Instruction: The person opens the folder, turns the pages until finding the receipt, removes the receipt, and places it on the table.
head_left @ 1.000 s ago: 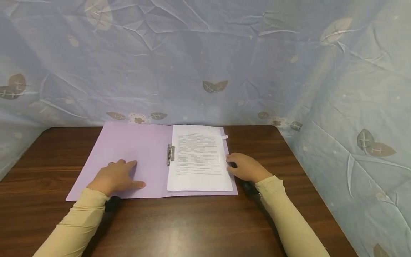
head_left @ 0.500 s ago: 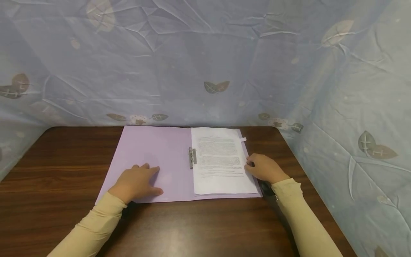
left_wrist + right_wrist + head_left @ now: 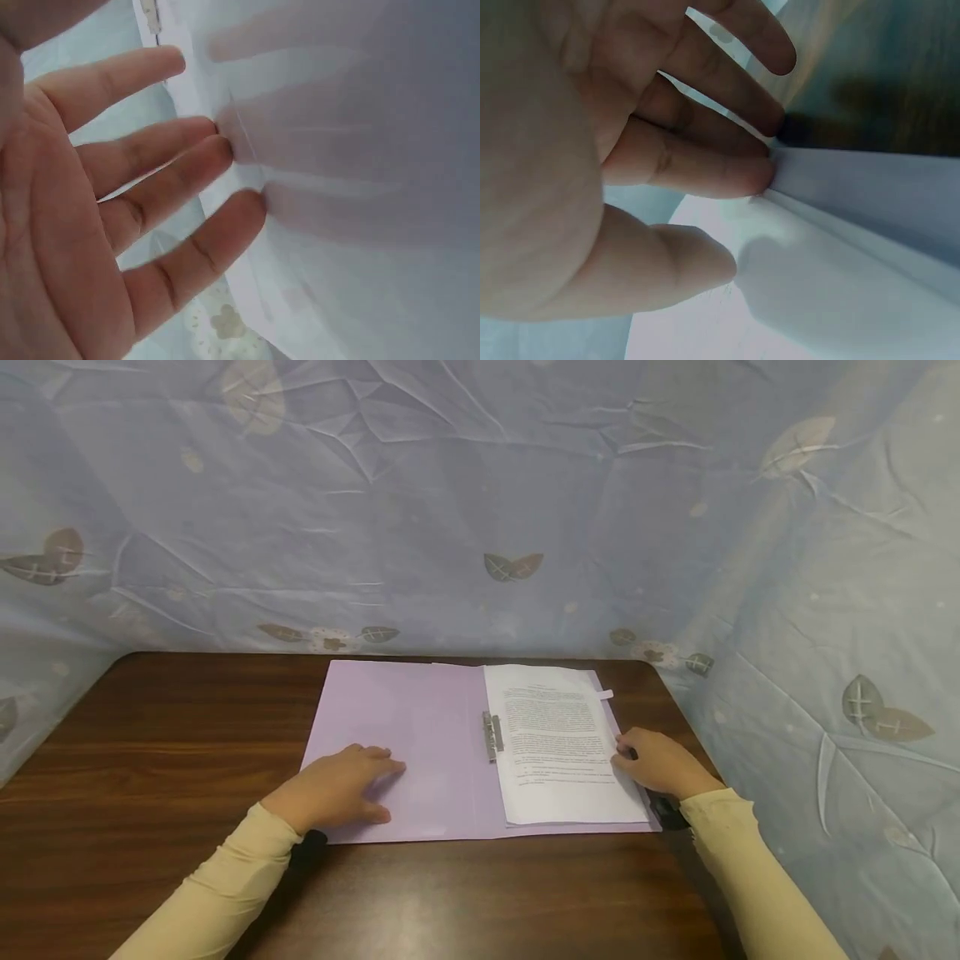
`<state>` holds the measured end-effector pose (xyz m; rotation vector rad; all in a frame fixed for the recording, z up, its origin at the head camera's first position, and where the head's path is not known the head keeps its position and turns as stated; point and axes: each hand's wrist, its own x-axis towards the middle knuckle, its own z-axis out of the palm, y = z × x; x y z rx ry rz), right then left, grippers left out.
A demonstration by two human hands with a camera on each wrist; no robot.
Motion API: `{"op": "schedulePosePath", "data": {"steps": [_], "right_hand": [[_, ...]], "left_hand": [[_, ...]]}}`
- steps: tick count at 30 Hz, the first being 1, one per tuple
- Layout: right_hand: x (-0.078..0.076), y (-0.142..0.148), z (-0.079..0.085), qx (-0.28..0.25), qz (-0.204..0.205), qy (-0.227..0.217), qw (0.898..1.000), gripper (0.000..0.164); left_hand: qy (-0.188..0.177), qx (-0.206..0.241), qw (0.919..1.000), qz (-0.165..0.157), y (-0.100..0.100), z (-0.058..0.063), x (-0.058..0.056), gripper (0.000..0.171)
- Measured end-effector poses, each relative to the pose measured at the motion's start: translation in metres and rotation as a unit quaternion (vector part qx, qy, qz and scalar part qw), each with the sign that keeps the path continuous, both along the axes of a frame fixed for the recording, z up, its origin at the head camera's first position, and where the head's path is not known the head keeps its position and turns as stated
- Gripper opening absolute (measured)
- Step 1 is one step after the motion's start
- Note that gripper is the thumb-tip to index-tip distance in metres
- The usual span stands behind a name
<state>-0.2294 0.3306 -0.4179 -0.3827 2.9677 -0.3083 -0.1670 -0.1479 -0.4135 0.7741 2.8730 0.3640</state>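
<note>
Patterned cloth [image 3: 420, 510] backs a table [image 3: 165, 760] with an open folder [image 3: 438, 727], papers [image 3: 562, 747] in its right half. Left hand [image 3: 337, 787], fingers spread, touches the folder; right hand [image 3: 662, 763], thumb and fingers apart, touches the papers' edge.

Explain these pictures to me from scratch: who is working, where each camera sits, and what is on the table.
There is no machine here: a person works with two bare hands. The wide picture comes from a camera worn on the head; the two close ones come from cameras on the wrists. On the brown table lies an open lilac folder, with a metal clip near its fold and printed sheets on its right side. The left hand rests, fingers spread, on the folder's other side. The right hand touches the sheets' outer edge. Neither hand shows a clear grip.
</note>
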Motion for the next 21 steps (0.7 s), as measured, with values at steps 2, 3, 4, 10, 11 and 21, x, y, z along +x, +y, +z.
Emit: {"op": "schedulePosePath", "data": {"steps": [2,3,4,10,11,21], "right_hand": [[-0.001,0.001,0.0,0.001,-0.001,-0.006,1.0,0.044],[-0.003,0.001,0.001,0.004,-0.004,-0.01,1.0,0.044],[-0.004,0.001,0.003,0.008,-0.005,-0.014,1.0,0.043],[-0.022,-0.002,0.015,0.0,-0.017,-0.037,0.999,0.033],[-0.026,-0.002,0.016,-0.006,-0.02,-0.04,0.999,0.033],[-0.071,-0.014,0.011,-0.082,-0.036,-0.001,0.996,0.053]], "left_hand": [[0.003,0.007,0.9998,0.02,-0.005,0.0,-0.001,0.074],[0.003,0.01,0.9993,0.035,-0.008,0.0,-0.002,0.079],[0.002,0.011,0.9986,0.052,-0.011,0.001,-0.002,0.085],[-0.047,0.004,0.9911,0.125,-0.025,0.003,-0.004,0.106],[-0.057,0.004,0.9901,0.128,-0.026,0.003,-0.004,0.106],[-0.071,0.002,0.9886,0.133,-0.029,0.003,-0.004,0.105]]}}
